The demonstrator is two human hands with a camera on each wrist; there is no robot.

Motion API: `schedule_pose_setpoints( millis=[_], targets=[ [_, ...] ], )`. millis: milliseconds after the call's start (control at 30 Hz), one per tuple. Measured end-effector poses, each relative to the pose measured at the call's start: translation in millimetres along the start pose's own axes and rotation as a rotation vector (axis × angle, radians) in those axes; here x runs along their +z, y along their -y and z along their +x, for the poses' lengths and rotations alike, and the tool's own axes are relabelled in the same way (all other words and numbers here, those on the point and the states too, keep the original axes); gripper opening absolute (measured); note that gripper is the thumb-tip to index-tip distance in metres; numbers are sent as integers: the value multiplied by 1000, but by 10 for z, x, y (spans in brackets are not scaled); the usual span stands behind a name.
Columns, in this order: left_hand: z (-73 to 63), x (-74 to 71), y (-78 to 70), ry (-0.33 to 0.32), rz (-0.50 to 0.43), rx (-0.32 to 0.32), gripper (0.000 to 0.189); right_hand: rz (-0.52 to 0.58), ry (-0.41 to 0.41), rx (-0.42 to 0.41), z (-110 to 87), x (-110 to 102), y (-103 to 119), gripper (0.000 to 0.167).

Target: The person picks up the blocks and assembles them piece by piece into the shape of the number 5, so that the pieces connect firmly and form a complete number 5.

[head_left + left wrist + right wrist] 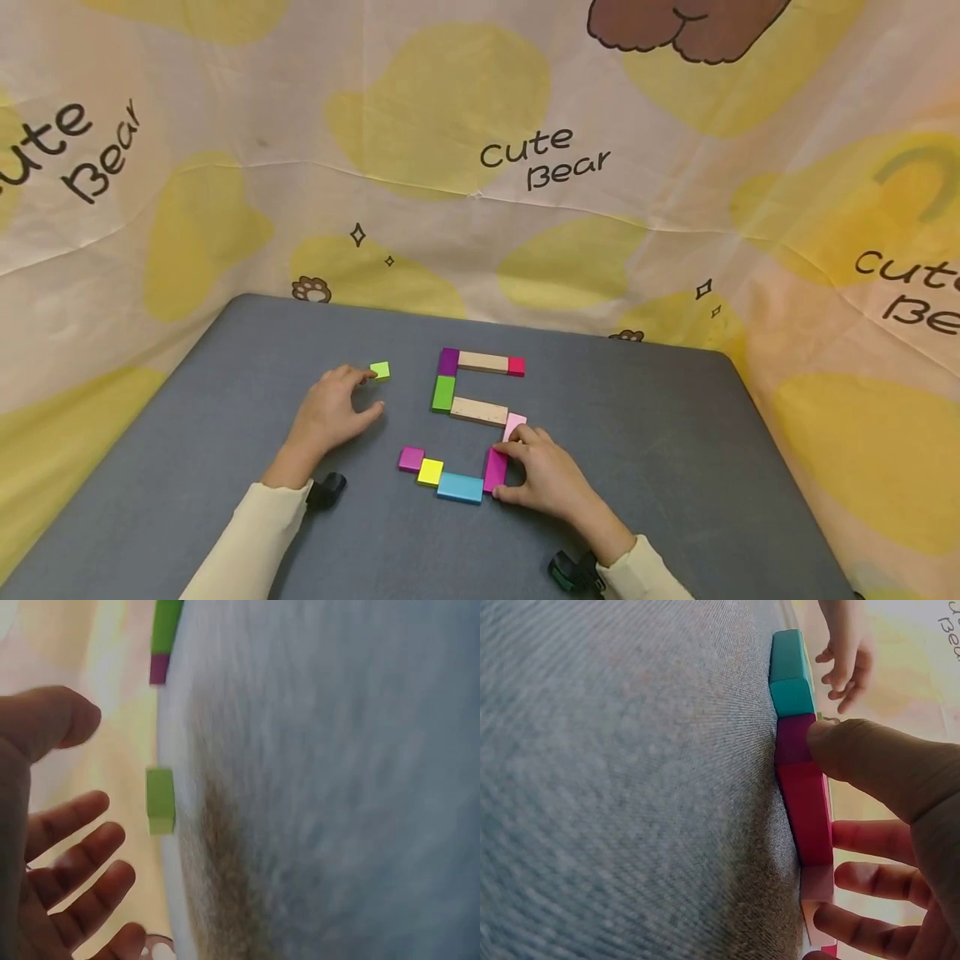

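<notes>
My left hand [330, 411] is held beside a lime green cube [381, 371], thumb and fingers spread apart. In the left wrist view the fingers stay clear of the cube [160, 796]. At the lower right of a row of blocks, my right hand [546, 471] pinches a magenta block [494, 472] lengthwise, thumb at its near end and index finger at its far end. The magenta block [807, 814] meets a pink block [514, 426] at one end. A blue block [460, 487] lies against its near left side.
Blocks form a 5-like shape on the grey table [637, 433]: two plain wooden blocks, purple [448, 362], red [516, 367], green [443, 393], yellow [430, 472] and a small magenta-purple one [411, 459]. A printed cloth [435, 108] hangs around the table.
</notes>
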State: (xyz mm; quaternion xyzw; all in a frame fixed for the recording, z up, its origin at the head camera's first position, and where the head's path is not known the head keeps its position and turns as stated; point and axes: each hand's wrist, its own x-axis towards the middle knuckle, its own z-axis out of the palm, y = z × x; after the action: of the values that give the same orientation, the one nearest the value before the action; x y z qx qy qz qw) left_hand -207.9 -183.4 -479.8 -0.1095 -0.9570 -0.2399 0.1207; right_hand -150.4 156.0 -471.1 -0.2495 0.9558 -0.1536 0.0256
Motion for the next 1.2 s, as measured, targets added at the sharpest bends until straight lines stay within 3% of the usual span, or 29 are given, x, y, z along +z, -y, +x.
schedule_pose_setpoints(
  millis=[133,267,633,1000,1200],
  targets=[
    [100,-16,70,3,24,-55,48,6,3,4,-2,4,-8,56],
    [194,-39,99,45,17,-88,52,10,2,5,4,3,-9,56],
    [378,7,176,136,0,-95,51,-3,20,9,20,-22,0,57],
    [455,51,189,188,-15,-103,43,44,2,-9,2,5,-12,57],
    [469,54,178,185,-38,-94,37,68,-13,-15,2,12,-11,56]
  ],
)
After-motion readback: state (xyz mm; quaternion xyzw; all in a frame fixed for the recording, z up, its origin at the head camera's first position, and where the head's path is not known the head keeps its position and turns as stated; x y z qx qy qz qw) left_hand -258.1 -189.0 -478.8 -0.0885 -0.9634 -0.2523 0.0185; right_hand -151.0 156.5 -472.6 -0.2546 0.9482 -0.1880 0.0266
